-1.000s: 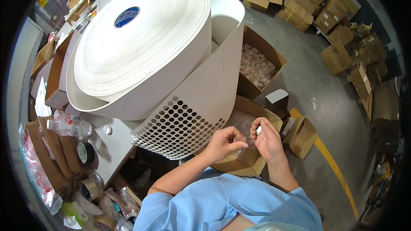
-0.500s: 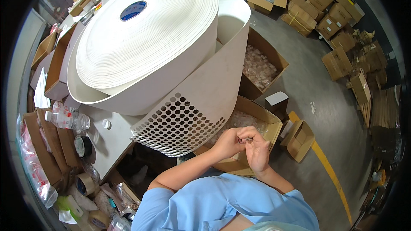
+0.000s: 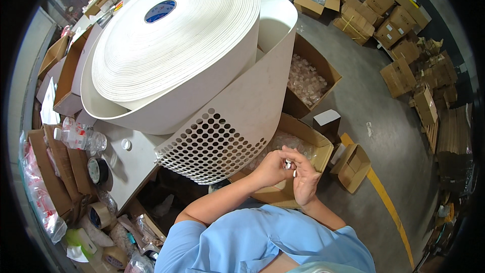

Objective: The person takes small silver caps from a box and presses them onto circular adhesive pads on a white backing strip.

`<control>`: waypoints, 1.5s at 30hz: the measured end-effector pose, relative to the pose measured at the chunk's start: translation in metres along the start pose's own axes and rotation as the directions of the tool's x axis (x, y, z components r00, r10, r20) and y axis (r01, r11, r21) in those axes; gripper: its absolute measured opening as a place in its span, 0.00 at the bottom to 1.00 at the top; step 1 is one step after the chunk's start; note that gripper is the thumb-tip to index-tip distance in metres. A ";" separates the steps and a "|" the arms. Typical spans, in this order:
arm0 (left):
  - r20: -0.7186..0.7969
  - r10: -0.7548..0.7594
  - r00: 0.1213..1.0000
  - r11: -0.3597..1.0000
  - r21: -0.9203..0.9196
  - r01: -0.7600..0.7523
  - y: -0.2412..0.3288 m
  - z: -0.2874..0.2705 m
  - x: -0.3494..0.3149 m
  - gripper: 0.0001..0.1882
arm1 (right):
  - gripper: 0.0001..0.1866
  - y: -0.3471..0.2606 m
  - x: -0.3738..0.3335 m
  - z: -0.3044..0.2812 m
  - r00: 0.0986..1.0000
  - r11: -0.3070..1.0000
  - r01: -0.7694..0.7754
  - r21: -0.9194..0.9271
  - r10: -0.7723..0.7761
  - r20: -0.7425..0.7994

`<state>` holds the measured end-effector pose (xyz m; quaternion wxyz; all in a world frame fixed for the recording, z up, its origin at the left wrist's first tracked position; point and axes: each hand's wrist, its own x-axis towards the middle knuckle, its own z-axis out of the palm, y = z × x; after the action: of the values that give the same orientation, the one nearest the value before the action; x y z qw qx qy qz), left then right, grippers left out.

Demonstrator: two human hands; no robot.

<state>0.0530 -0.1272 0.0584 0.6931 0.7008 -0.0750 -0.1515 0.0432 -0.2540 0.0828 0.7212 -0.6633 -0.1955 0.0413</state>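
My left hand (image 3: pixel 272 169) and my right hand (image 3: pixel 305 178) meet over an open cardboard box (image 3: pixel 320 157). Both are closed, fingers curled toward each other around a few small white pieces (image 3: pixel 288 165) that show in the gap between them. What exactly these pieces are is too small to tell. Inside the box below lie small clear pieces (image 3: pixel 288 142), partly covered by my hands. Just left of my hands hangs a white sheet punched with rows of round holes (image 3: pixel 212 144). It comes off a large white roll (image 3: pixel 202 35) with a blue core.
Another box of small clear pieces (image 3: pixel 305 83) stands behind. A small open carton (image 3: pixel 351 168) sits on the floor to the right by a yellow line. On the table at left are plastic bottles (image 3: pixel 81 139), a cap (image 3: pixel 126 144) and a black tape roll (image 3: pixel 97 171). Stacked cartons (image 3: pixel 396 20) line the far right.
My fingers have shifted, and small white pieces now show more plainly between my hands. Both hands stay over the box. The roll and sheet look unchanged.
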 end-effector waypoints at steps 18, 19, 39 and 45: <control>0.112 0.117 0.987 0.941 0.304 -0.146 -0.006 0.016 -0.002 0.10 | 0.31 0.002 0.004 0.008 0.954 0.943 0.163 0.290 -0.076 -0.289; 0.113 0.091 0.989 0.955 0.272 -0.119 0.000 0.013 -0.002 0.10 | 0.31 0.004 0.002 0.005 0.957 0.938 0.165 0.305 -0.077 -0.279; 0.214 0.050 0.976 0.981 -0.193 -0.008 0.016 -0.006 0.000 0.15 | 0.48 0.006 -0.009 -0.017 0.986 0.984 0.142 -0.111 -0.131 0.101; 0.258 0.005 0.966 0.897 -0.429 0.110 0.023 -0.012 -0.004 0.13 | 0.42 -0.005 -0.005 -0.019 0.933 0.883 0.339 -0.324 -0.272 0.234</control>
<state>0.0556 -0.1151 0.0820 0.8136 0.5030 -0.1073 -0.2713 0.0446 -0.2739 0.0855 0.5641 -0.7379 -0.3673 -0.0495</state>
